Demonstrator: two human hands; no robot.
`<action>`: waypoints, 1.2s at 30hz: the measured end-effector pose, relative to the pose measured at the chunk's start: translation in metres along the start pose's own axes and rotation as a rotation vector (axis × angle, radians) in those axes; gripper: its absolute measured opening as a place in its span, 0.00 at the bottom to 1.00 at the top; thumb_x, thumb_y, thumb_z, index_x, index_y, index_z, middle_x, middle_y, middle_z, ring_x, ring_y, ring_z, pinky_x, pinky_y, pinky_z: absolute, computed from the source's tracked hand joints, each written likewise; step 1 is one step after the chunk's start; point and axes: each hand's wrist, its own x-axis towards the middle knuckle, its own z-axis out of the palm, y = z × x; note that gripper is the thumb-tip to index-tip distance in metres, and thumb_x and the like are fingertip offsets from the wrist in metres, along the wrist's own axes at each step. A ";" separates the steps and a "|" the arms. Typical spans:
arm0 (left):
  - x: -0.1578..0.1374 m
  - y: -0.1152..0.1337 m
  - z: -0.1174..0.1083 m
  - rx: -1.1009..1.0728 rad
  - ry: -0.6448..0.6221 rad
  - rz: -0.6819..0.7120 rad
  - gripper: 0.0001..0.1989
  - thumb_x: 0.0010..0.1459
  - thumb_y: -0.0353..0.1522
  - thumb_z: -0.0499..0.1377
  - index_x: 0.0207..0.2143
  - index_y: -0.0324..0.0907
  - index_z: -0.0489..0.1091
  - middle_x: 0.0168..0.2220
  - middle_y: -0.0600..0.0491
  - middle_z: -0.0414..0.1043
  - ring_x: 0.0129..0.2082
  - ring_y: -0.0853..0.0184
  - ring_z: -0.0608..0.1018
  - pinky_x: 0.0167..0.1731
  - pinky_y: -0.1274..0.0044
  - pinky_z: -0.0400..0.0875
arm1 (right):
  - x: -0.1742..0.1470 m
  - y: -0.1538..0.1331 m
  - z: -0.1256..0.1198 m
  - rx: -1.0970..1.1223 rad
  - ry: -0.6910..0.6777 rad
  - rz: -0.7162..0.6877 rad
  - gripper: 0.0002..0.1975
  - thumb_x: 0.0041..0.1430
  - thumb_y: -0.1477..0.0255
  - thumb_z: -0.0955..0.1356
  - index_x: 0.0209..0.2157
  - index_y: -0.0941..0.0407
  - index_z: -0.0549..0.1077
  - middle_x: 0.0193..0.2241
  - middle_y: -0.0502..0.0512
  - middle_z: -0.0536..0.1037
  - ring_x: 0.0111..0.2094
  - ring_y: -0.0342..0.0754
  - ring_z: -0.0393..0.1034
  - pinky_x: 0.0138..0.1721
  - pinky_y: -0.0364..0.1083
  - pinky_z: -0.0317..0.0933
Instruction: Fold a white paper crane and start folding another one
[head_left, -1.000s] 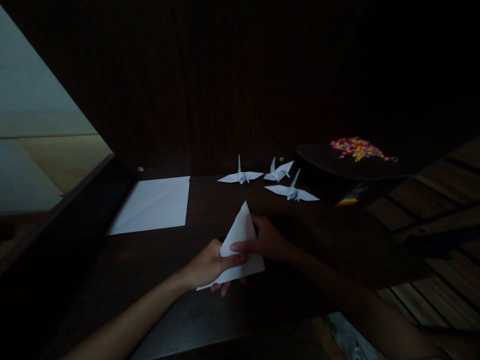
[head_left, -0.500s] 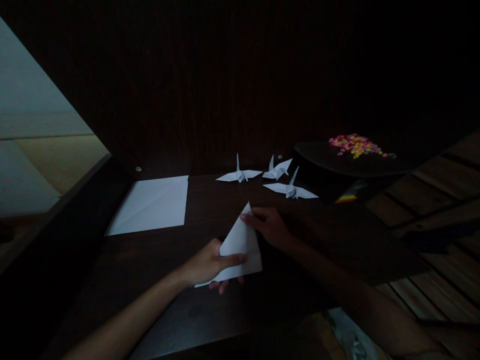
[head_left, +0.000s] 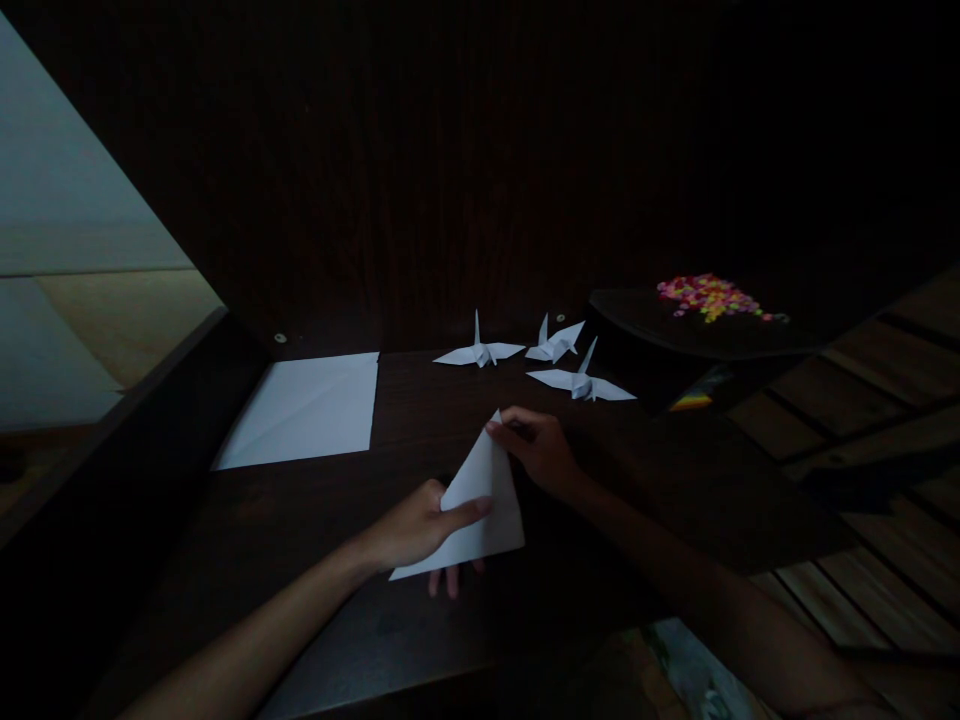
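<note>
2 bare forearms (head_left: 292,603) angle inward, left hand (head_left: 420,522) gripping thumb-uppermost, right hand (head_left: 541,450) pinching farther forward with bent fingers (head_left: 519,414).

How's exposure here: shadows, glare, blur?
Head view: underexposed, upper right nearly black; white folded paper stands out, right hand darker than left hand; faint sheen on the tabletop near edge; colorful pile too soft to resolve pieces.

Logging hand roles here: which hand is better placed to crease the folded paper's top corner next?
Probably the right hand: its thumb and fingers pinch the folded paper at that corner, while the left hand holds lower down, thumb across the paper.
</note>
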 end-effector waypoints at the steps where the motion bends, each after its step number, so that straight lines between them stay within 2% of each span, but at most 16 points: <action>1: 0.001 -0.001 0.001 -0.018 0.008 -0.007 0.29 0.56 0.53 0.56 0.28 0.33 0.72 0.25 0.44 0.77 0.13 0.70 0.74 0.12 0.80 0.66 | 0.000 0.000 0.001 -0.008 -0.002 -0.009 0.17 0.55 0.56 0.69 0.25 0.57 0.73 0.22 0.49 0.73 0.24 0.43 0.65 0.25 0.42 0.58; 5: 0.002 -0.004 0.004 -0.039 0.030 0.038 0.30 0.56 0.54 0.56 0.28 0.33 0.72 0.22 0.47 0.76 0.17 0.68 0.77 0.16 0.80 0.69 | 0.000 0.000 0.001 -0.023 -0.003 -0.006 0.18 0.54 0.56 0.69 0.24 0.57 0.73 0.21 0.49 0.72 0.24 0.43 0.65 0.25 0.42 0.58; 10: -0.001 -0.001 0.001 0.077 0.026 0.056 0.30 0.58 0.54 0.53 0.26 0.34 0.70 0.22 0.48 0.76 0.10 0.74 0.70 0.09 0.83 0.60 | -0.001 -0.005 0.000 -0.002 0.011 0.012 0.18 0.55 0.56 0.68 0.24 0.57 0.73 0.20 0.48 0.71 0.22 0.42 0.63 0.23 0.42 0.56; 19: -0.003 0.003 0.001 0.189 0.024 0.072 0.30 0.61 0.53 0.50 0.26 0.35 0.70 0.22 0.49 0.75 0.09 0.76 0.67 0.08 0.84 0.58 | -0.003 -0.004 0.003 0.013 0.113 -0.001 0.13 0.54 0.61 0.70 0.25 0.56 0.76 0.23 0.51 0.76 0.25 0.45 0.69 0.26 0.43 0.61; 27: -0.004 0.002 0.002 0.207 0.035 0.080 0.31 0.60 0.54 0.50 0.25 0.35 0.70 0.20 0.51 0.73 0.10 0.76 0.67 0.07 0.85 0.58 | -0.003 -0.002 -0.002 0.022 0.105 -0.050 0.14 0.55 0.59 0.70 0.28 0.55 0.80 0.28 0.54 0.81 0.28 0.47 0.73 0.29 0.44 0.64; 36: -0.005 0.005 0.004 0.244 0.044 0.092 0.31 0.60 0.54 0.49 0.25 0.35 0.70 0.21 0.50 0.74 0.10 0.76 0.67 0.07 0.85 0.57 | -0.004 -0.001 -0.004 -0.042 0.102 -0.054 0.17 0.58 0.57 0.68 0.27 0.55 0.80 0.23 0.53 0.78 0.23 0.45 0.68 0.23 0.43 0.57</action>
